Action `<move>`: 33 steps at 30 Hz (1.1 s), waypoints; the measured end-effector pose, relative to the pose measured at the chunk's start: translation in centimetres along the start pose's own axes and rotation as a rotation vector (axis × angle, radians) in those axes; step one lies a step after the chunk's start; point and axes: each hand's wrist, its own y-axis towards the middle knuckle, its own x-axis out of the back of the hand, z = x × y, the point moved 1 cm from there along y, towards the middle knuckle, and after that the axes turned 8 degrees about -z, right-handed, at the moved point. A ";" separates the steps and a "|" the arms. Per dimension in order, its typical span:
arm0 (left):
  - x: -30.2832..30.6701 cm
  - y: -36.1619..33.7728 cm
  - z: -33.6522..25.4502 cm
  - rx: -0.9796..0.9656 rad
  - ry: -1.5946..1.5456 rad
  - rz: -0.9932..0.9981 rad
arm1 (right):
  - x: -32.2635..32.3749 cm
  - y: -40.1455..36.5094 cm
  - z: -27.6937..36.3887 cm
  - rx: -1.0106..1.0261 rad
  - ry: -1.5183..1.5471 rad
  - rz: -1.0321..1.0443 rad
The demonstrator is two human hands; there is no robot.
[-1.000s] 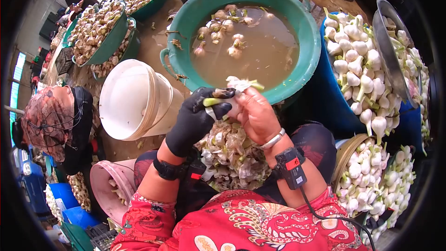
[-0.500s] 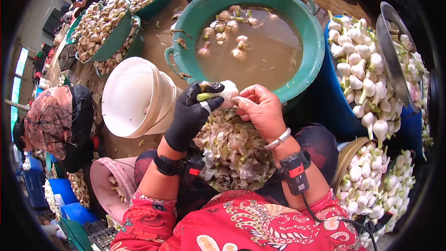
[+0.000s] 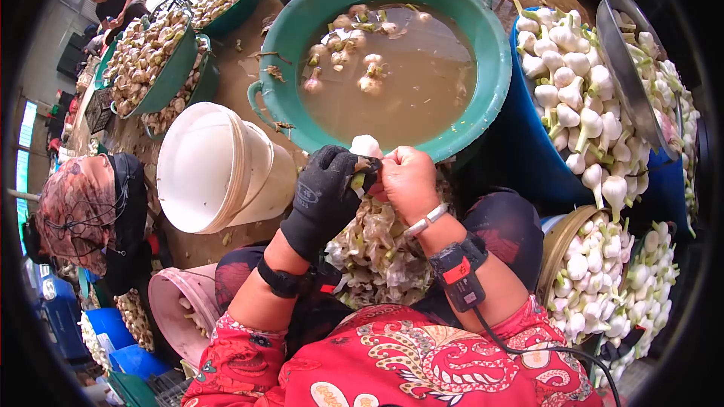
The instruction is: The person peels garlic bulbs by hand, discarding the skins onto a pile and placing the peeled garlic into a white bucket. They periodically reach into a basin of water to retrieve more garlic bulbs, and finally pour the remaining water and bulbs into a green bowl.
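Observation:
My left hand [image 3: 326,197], in a black glove, is closed around a white garlic bulb [image 3: 366,145], whose top shows above the fingers. A bit of green stem sticks out by the gloved thumb. Bare and pinched, my right hand [image 3: 411,187] meets the bulb's right side; what lies between its fingertips is hidden. Below both hands is a heap of stripped garlic skins [image 3: 377,256] in my lap. Just beyond them stands a green basin [image 3: 494,79] of murky water, with several unpeeled garlic bulbs [image 3: 370,81] in it.
On the left are a white bucket [image 3: 264,181], a pink bucket [image 3: 167,298] and a person in a patterned head covering [image 3: 79,211]. Clean garlic [image 3: 571,98] fills a blue tub at right, with more garlic [image 3: 588,279] below. Tubs of unpeeled garlic [image 3: 147,53] stand far left.
My left hand has turned, so the bulb now points up and the stem is lower. My right hand has closed in beside it. The view has shifted slightly.

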 end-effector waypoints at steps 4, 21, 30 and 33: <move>1.2 -0.3 0.8 0.914 -0.982 -0.189 | 0.2 1.4 -1.5 0.244 -0.130 -0.054; 1.2 10.4 7.6 0.427 -0.041 0.236 | 1.4 -0.9 1.9 0.484 -0.361 0.353; -16.2 11.9 17.5 0.291 0.348 0.834 | 3.2 0.2 3.5 0.443 -0.224 0.154; -12.6 11.2 15.8 0.898 -0.448 0.658 | 2.9 0.4 3.8 0.396 -0.045 0.046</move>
